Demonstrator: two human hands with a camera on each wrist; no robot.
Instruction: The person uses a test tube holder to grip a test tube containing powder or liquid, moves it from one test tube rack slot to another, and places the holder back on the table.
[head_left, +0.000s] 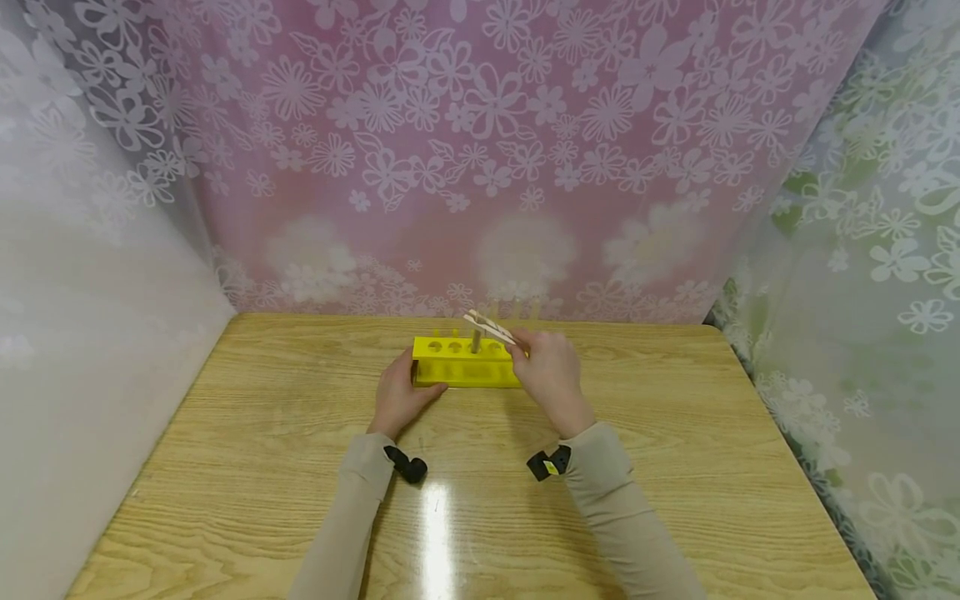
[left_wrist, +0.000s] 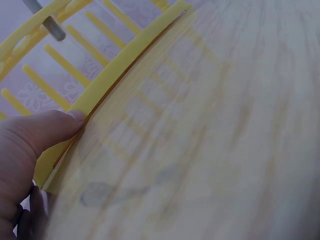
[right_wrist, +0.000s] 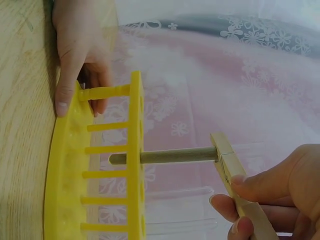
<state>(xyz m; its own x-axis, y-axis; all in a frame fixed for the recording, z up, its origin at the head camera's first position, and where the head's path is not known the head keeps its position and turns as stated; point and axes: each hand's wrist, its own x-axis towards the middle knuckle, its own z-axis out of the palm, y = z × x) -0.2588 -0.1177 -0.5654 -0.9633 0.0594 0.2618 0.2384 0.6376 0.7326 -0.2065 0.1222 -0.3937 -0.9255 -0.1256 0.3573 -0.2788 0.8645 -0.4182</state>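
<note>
A yellow test tube rack (head_left: 465,374) stands on the table. At its left end my left hand (head_left: 397,398) grips it, thumb (left_wrist: 55,127) pressed along the base's front edge and fingers round the end. My right hand (head_left: 551,375) pinches a wooden test tube holder (right_wrist: 231,172) over the rack. In the right wrist view, the holder's jaws clasp the upper end of a test tube (right_wrist: 180,155) with grey-brown contents. This tube passes through a hole in the rack's top plate, and its rounded bottom (left_wrist: 54,29) hangs above the base in the left wrist view.
Clear test tubes (right_wrist: 182,227) stick up past the rack's top plate, toward its right end. The wood-grain table (head_left: 300,450) reaches back to a pink flowered curtain (head_left: 450,167), with pale sheets at both sides. Each wrist wears a black camera band (head_left: 405,465).
</note>
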